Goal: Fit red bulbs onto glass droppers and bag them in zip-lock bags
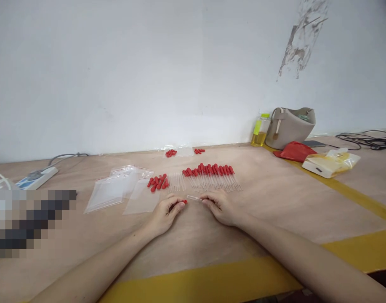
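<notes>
Pinched in my left hand [169,211] is a red rubber bulb [185,202], mostly hidden by the fingers. My right hand [220,206] grips a clear glass dropper tube [194,198], its free end pointing left toward the bulb; a small gap separates the two. Just beyond my hands lies a row of droppers with red bulbs fitted [211,170], their glass ends toward me. To the left of that row are several bare glass tubes [176,182], and beside them a pile of loose red bulbs [158,182].
Clear zip bags [109,191] lie left of the bulbs. Small groups of red bulbs [171,153] rest near the wall. At right stand a bottle [260,131] and grey bag [290,126], with a red pouch [294,151] and yellow-white package [328,163]. A power strip [38,177] is at left.
</notes>
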Tool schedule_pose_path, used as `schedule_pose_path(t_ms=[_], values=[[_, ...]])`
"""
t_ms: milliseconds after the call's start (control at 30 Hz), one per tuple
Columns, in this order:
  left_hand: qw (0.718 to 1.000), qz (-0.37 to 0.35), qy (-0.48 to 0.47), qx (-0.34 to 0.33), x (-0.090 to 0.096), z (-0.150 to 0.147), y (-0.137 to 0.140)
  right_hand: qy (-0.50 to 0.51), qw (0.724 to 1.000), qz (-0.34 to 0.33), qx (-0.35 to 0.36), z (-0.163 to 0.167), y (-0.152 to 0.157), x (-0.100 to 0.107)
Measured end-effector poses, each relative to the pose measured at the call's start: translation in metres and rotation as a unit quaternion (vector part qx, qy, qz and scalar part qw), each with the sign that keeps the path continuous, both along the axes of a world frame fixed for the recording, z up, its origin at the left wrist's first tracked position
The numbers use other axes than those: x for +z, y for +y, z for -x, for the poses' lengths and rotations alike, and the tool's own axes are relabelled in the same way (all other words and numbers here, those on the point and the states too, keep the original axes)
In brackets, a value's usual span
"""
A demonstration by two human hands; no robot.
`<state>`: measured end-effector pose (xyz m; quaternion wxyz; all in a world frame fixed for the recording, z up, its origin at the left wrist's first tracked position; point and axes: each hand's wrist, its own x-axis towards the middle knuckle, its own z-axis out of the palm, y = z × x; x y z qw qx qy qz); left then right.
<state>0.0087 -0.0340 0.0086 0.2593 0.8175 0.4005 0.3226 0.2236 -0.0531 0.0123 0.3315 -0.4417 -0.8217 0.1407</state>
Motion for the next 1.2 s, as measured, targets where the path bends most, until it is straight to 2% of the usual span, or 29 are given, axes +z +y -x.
schedule_pose_path(t_ms=[233,367,533,633,767,900,1067,1200], values=[[0.998,0.060,-0.017,-0.022,0.001,-0.002,0.000,-0.014,1.000,-0.007,0.018,-0.001,-0.001,0.000],[0.999,0.037,-0.015,-0.017,-0.002,0.000,0.000,-0.006,0.999,0.008,0.038,-0.001,0.000,0.000],[0.999,0.011,0.034,-0.033,0.001,-0.001,-0.006,-0.028,0.997,0.033,0.071,-0.006,0.004,-0.001],[0.997,-0.003,0.051,-0.051,0.002,-0.002,-0.009,-0.071,0.996,0.013,0.050,-0.008,0.005,0.001],[0.996,-0.025,0.067,-0.046,0.002,-0.003,-0.009,-0.131,0.990,-0.059,0.017,-0.007,0.003,0.004],[0.994,-0.043,0.088,-0.054,0.003,-0.004,-0.009,-0.158,0.982,-0.104,0.017,-0.006,0.002,0.003],[0.991,-0.071,0.105,-0.047,0.003,-0.003,-0.010,-0.149,0.984,-0.095,0.024,-0.004,0.002,-0.001],[0.987,-0.090,0.118,-0.068,0.000,-0.003,-0.010,-0.149,0.984,-0.082,0.049,-0.001,-0.002,0.000]])
